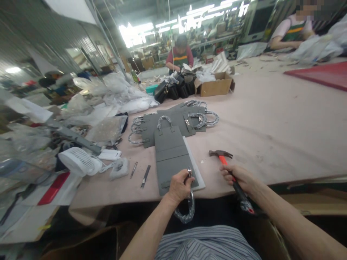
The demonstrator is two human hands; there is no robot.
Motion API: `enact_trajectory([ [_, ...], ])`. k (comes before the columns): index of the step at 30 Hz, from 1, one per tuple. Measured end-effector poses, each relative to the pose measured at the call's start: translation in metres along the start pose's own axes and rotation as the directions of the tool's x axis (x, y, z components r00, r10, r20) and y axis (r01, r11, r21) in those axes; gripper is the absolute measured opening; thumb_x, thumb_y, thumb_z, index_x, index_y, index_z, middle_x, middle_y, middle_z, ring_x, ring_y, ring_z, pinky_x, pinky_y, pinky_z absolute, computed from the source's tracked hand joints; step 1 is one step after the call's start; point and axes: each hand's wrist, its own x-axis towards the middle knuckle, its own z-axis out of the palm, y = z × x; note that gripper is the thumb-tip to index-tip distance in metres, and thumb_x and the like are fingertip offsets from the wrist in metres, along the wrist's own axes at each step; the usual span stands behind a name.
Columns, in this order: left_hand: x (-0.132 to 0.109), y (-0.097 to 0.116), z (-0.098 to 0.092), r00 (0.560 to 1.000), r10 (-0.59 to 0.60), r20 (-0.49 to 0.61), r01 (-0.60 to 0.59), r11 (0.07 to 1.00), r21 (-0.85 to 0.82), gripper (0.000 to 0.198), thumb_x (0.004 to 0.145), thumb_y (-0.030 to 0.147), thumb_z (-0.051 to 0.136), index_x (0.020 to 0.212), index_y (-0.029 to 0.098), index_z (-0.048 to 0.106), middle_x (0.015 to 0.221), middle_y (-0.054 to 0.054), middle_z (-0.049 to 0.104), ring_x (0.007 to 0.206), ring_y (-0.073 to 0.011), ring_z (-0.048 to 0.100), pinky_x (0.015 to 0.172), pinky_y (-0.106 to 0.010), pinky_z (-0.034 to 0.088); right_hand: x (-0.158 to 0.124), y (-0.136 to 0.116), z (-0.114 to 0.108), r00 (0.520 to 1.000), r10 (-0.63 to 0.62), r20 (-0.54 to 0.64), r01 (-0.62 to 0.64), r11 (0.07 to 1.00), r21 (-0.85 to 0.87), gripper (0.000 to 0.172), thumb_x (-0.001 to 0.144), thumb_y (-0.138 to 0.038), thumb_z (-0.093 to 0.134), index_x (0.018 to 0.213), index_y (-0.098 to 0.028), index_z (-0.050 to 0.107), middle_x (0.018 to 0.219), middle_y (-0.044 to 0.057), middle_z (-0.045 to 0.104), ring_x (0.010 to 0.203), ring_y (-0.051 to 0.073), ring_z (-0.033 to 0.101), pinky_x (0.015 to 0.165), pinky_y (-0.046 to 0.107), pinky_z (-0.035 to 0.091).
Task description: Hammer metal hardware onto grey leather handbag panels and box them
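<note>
A grey bag panel (172,144) lies on the pink-covered table, partly over a white board (195,166). My left hand (181,186) pinches a small shiny metal piece (189,171) at the panel's near end. A plastic-wrapped handle (187,216) hangs over the table edge below that hand. My right hand (238,177) is wrapped round a hammer (222,159) with a red and black grip, its head to the right of the panel. More grey panels with wrapped handles (151,124) are piled beyond.
Left of the panel lie a cutter (145,176), a thin metal tool (133,169) and a white fan (80,161). Black bags (176,88) and a cardboard box (215,86) stand at the back. Two people work across the table. A red sheet (322,75) lies far right.
</note>
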Motion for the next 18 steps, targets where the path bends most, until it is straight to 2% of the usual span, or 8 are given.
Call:
enact_trajectory([
  [3,-0.001,-0.001,0.001,1.0,-0.006,-0.007,0.006,1.0,0.005,0.011,0.086,0.017,0.063,0.094,0.022,0.07,0.096,-0.006,0.077,0.09,-0.0211,0.073,0.087,-0.033,0.06,-0.036,-0.018,-0.006,0.998,-0.066,0.006,0.065,0.991,0.113,0.026,0.095,-0.043,0.034,0.078,-0.025,0.044,0.056,-0.007,0.038,0.038,0.011,0.032,0.036,0.025,0.032],
  [5,-0.002,-0.003,0.002,1.0,-0.012,-0.005,0.012,1.0,0.012,0.011,0.086,0.017,0.063,0.094,0.022,0.07,0.096,-0.006,0.076,0.09,-0.0208,0.073,0.086,-0.032,0.059,-0.063,-0.031,-0.012,0.968,-0.24,-0.07,0.247,0.961,0.125,0.035,0.097,-0.055,0.034,0.081,-0.026,0.044,0.057,-0.006,0.04,0.04,0.011,0.035,0.037,0.025,0.03],
  [8,-0.002,-0.005,0.004,1.0,-0.003,-0.002,0.003,1.0,0.017,0.011,0.086,0.017,0.063,0.093,0.022,0.07,0.096,-0.006,0.076,0.09,-0.0207,0.073,0.086,-0.032,0.059,-0.092,-0.048,-0.018,0.823,-0.545,-0.156,0.525,0.837,-0.155,0.036,0.097,-0.056,0.039,0.079,-0.026,0.046,0.057,-0.002,0.048,0.046,0.014,0.043,0.044,0.028,0.031],
  [9,-0.002,-0.006,0.004,1.0,0.001,-0.001,-0.001,1.0,0.022,0.01,0.086,0.017,0.064,0.093,0.021,0.07,0.095,-0.006,0.076,0.088,-0.0207,0.072,0.085,-0.032,0.059,-0.097,-0.052,-0.019,0.791,-0.601,-0.116,0.558,0.786,-0.267,0.035,0.096,-0.054,0.04,0.078,-0.026,0.047,0.055,-0.001,0.049,0.046,0.014,0.042,0.046,0.029,0.029],
  [11,-0.002,-0.006,0.004,1.0,0.004,0.001,-0.004,0.999,0.036,0.009,0.086,0.017,0.064,0.091,0.021,0.069,0.09,-0.006,0.075,0.084,-0.0208,0.072,0.082,-0.031,0.059,-0.103,-0.06,-0.019,0.781,-0.623,0.039,0.577,0.697,-0.425,0.033,0.093,-0.052,0.044,0.073,-0.026,0.047,0.051,0.0,0.048,0.042,0.014,0.036,0.046,0.032,0.021],
  [13,-0.002,-0.006,0.003,1.0,0.007,0.011,-0.007,0.999,0.047,0.007,0.086,0.018,0.063,0.089,0.021,0.069,0.088,-0.006,0.075,0.083,-0.021,0.072,0.08,-0.031,0.059,-0.106,-0.07,-0.021,0.776,-0.614,0.146,0.596,0.636,-0.491,0.033,0.091,-0.051,0.047,0.07,-0.026,0.046,0.049,0.0,0.048,0.04,0.013,0.031,0.047,0.034,0.016],
  [14,-0.002,-0.006,0.003,1.0,0.008,0.018,-0.009,0.999,0.046,0.007,0.087,0.018,0.063,0.09,0.021,0.069,0.088,-0.006,0.075,0.083,-0.0211,0.072,0.08,-0.031,0.059,-0.108,-0.075,-0.024,0.757,-0.638,0.142,0.614,0.619,-0.49,0.034,0.091,-0.052,0.048,0.069,-0.026,0.046,0.048,0.0,0.047,0.04,0.013,0.031,0.047,0.033,0.015],
  [18,-0.002,-0.006,0.002,1.0,0.001,0.027,-0.002,0.999,0.032,0.009,0.087,0.019,0.063,0.093,0.022,0.069,0.093,-0.006,0.075,0.09,-0.0212,0.072,0.086,-0.032,0.058,-0.118,-0.085,-0.029,0.621,-0.753,-0.215,0.657,0.65,-0.382,0.033,0.098,-0.052,0.04,0.079,-0.028,0.051,0.052,-0.001,0.048,0.043,0.015,0.039,0.048,0.031,0.026],
])
